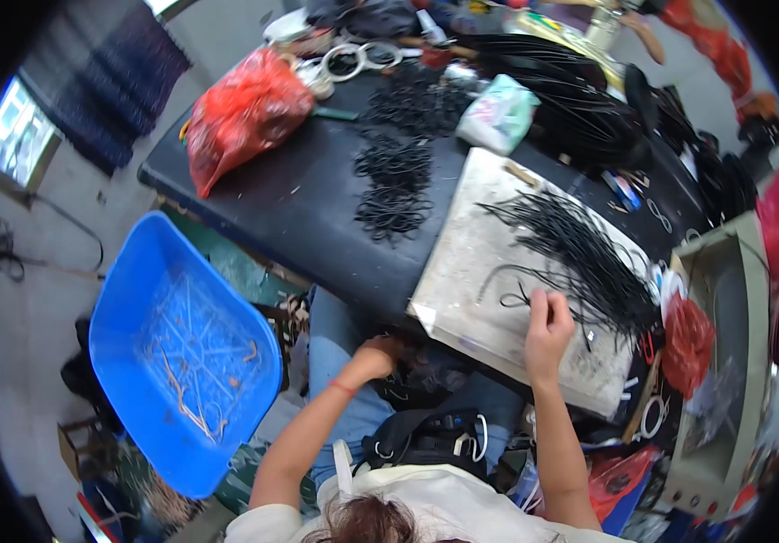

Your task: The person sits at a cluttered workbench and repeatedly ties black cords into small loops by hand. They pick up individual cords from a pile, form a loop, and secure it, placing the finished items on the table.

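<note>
My right hand (549,337) is above the pale board (462,271), its fingers pinched on a thin black cord (514,297) that loops out to the left. Beside it, a thick bundle of black cords (579,249) is spread over the board's right half. My left hand (377,357) is low by the table's front edge, over my lap; its fingertips are lost in shadow, so whether it holds anything is unclear. Left of the board, piles of black looped cords (394,185) lie on the dark table (317,204).
A blue plastic tub (258,362) with a few tan strips stands at the left. On the table are a red plastic bag (244,113), a pale green-white bag (500,113) and large coils of black cord (561,86). A grey metal casing (724,362) stands at the right.
</note>
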Available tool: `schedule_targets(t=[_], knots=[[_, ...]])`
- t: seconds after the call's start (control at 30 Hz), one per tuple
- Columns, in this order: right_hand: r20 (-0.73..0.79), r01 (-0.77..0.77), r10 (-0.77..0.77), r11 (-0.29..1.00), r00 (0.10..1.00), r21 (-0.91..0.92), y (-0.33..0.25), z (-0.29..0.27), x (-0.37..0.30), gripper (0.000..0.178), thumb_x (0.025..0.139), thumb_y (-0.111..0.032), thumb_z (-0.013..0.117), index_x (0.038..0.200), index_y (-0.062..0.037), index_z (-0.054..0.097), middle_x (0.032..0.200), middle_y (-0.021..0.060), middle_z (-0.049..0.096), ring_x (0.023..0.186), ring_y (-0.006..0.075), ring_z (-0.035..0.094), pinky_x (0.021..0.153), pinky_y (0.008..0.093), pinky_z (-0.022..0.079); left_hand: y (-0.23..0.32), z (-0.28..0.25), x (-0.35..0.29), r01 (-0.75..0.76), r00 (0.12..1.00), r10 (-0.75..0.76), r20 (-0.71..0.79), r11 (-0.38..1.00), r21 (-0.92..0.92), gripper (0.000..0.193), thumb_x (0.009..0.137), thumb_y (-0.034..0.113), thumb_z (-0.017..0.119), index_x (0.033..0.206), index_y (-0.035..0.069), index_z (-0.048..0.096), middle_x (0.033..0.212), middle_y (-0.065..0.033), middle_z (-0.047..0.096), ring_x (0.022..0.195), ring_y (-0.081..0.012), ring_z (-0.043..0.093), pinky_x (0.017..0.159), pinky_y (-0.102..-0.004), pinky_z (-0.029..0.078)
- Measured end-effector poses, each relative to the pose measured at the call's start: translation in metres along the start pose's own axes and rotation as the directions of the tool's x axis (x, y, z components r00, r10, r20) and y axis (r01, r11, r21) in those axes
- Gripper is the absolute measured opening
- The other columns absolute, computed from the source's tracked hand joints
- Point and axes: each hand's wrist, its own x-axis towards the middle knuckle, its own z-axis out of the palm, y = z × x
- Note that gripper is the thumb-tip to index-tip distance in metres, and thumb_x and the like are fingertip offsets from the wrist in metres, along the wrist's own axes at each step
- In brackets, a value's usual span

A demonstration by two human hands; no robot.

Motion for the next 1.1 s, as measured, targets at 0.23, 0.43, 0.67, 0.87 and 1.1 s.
schedule_targets(t=[0.23,0.43,0.67,0.87,1.1], knots=[[0.055,0.072,-0.057,0.941,0.997,-0.33,0.002,0.01,-0.007,0.024,0.084,-0.006,0.054,0.064,-0.0024,0.041,0.056,-0.0003,0.036,0.052,0.0069,0.03,0.045,0.0242,0.024,-0.072,0.131,0.143,0.226,0.937,-0.229,0.266,0.973,0.042,0.026,0.078,0.024,0.054,0.093,0.004,0.061,0.09,-0.0178,0.062,0.088,-0.034,0.059,0.078,-0.0433,0.046],[0.078,0.032,0.007,0.875,0.997,-0.482,0.007,0.013,-0.004,0.021,0.083,-0.004,0.051,0.065,-0.0015,0.042,0.061,0.0035,0.046,0.053,0.0111,0.038,0.048,0.0245,0.03,-0.123,0.177,0.199,0.382,0.9,-0.388,0.198,0.921,0.069,0.025,0.076,0.023,0.055,0.092,0.004,0.061,0.089,-0.0177,0.062,0.088,-0.0338,0.059,0.077,-0.0426,0.046],[0.16,0.056,0.034,0.849,0.987,-0.525,-0.009,0.018,0.005,0.012,0.085,-0.002,0.051,0.074,0.001,0.054,0.067,0.0067,0.053,0.058,0.0142,0.046,0.055,0.0269,0.039,-0.137,0.181,0.198,0.505,0.854,-0.51,0.108,0.86,0.065,0.025,0.074,0.023,0.057,0.09,0.004,0.061,0.087,-0.0176,0.062,0.087,-0.0335,0.059,0.077,-0.0417,0.046],[0.198,0.049,0.058,0.867,0.978,-0.496,-0.012,0.02,0.01,0.01,0.083,-0.001,0.051,0.075,0.0018,0.056,0.07,0.0091,0.057,0.06,0.0153,0.05,0.058,0.027,0.041,-0.132,0.184,0.184,0.577,0.815,-0.577,0.054,0.817,0.025,0.025,0.073,0.022,0.058,0.089,0.003,0.061,0.086,-0.0175,0.062,0.086,-0.0333,0.059,0.077,-0.041,0.046],[0.144,-0.001,0.091,0.848,0.985,-0.53,-0.013,0.018,0.01,0.011,0.084,-0.009,0.056,0.078,0.0005,0.059,0.072,0.0094,0.059,0.063,0.0171,0.052,0.061,0.0277,0.042,-0.119,0.181,0.161,0.629,0.776,-0.63,-0.035,0.776,-0.048,0.024,0.071,0.021,0.059,0.087,0.003,0.06,0.085,-0.0174,0.062,0.085,-0.033,0.059,0.077,-0.0402,0.046]])
